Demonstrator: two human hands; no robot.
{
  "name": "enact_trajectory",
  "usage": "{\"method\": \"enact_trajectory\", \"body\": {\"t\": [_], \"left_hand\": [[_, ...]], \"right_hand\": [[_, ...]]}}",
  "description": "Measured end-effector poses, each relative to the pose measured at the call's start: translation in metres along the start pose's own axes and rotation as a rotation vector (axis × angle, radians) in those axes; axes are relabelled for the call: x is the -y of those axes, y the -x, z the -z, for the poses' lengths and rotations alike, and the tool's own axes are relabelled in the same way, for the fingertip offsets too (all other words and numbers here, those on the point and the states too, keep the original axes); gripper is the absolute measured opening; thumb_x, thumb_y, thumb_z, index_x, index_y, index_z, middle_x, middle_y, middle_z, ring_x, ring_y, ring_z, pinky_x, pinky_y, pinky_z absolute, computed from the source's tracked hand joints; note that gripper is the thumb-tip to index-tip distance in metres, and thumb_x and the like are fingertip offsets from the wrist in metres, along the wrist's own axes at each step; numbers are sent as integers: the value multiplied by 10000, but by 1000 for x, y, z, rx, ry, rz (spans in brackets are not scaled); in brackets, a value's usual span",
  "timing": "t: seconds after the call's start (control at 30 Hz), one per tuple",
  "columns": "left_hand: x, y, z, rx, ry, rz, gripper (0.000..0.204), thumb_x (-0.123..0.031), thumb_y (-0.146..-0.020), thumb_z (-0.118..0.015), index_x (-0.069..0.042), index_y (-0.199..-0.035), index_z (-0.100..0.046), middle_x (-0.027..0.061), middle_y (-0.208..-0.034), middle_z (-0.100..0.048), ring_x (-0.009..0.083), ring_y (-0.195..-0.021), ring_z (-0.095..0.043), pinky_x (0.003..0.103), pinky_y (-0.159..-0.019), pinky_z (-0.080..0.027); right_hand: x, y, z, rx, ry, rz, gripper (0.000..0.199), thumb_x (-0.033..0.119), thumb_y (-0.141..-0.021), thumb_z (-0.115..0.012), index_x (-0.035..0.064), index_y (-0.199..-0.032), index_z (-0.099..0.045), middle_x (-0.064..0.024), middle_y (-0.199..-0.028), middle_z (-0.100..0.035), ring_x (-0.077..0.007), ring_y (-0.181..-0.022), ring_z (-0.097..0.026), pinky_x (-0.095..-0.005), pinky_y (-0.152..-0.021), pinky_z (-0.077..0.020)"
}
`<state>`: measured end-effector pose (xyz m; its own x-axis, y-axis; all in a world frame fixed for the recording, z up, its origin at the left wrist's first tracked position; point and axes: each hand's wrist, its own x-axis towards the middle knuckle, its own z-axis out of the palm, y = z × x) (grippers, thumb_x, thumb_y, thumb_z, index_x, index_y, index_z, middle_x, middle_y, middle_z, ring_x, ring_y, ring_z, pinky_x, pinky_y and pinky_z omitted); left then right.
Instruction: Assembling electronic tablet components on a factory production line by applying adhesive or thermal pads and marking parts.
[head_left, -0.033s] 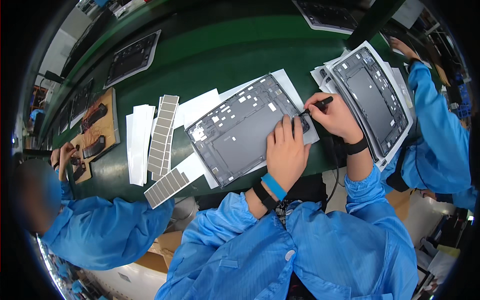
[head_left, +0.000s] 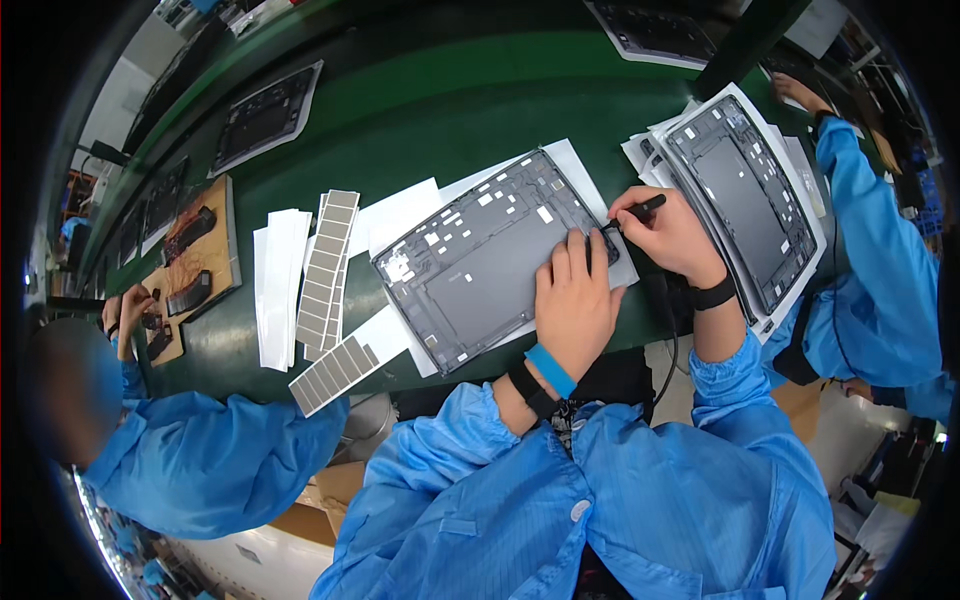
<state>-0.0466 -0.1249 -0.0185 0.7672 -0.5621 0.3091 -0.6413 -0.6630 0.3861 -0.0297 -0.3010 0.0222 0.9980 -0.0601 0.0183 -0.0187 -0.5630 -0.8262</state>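
Note:
A dark grey tablet back housing (head_left: 480, 290) lies on white paper in front of me, its inner side up and dotted with small white pieces. My left hand (head_left: 577, 305) rests on its right part, fingers stretched out toward the right edge. In my right hand (head_left: 665, 235) is a slim black pen-like tool (head_left: 650, 205), pinched between thumb and fingers. The tool's lower end points at the housing's right edge, close to my left fingertips. Its exact tip is too small to make out.
Strips of grey adhesive pieces (head_left: 328, 270) and white strips (head_left: 276, 290) lie left of the housing. A stack of similar housings (head_left: 745, 190) stands at the right. Co-workers sit on both sides; a wooden board with wired black parts (head_left: 225, 240) lies at far left.
My left hand has shifted very slightly to the right on the housing. The right hand and the tool look unchanged.

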Motion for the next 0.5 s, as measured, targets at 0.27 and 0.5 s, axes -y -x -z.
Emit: {"method": "enact_trajectory", "body": {"t": [0.27, 0.5], "left_hand": [[2, -6, 2, -33, -145, 2, 706, -425, -793, -707, 44, -1290, -531, 196, -1329, -490, 335, -1154, -475, 407, -929, -386], [85, 67, 79, -191, -314, 538, 455, -238, -831, -694, 50, -1142, -528, 208, -985, -537, 387, -948, -524, 473, -807, -424]], "right_hand": [[-17, 12, -11, -431, -438, 72, 187, 122, -952, -574, -29, -1002, -671, -50, -741, -635, -82, -645, -555, -238, -625, -465], [-10, 79, -38, -140, 156, 132, 323, 55, -925, -574, 40, -1248, -585, -167, -1300, -588, -354, -1269, -506, -399, -1050, -403]]}}
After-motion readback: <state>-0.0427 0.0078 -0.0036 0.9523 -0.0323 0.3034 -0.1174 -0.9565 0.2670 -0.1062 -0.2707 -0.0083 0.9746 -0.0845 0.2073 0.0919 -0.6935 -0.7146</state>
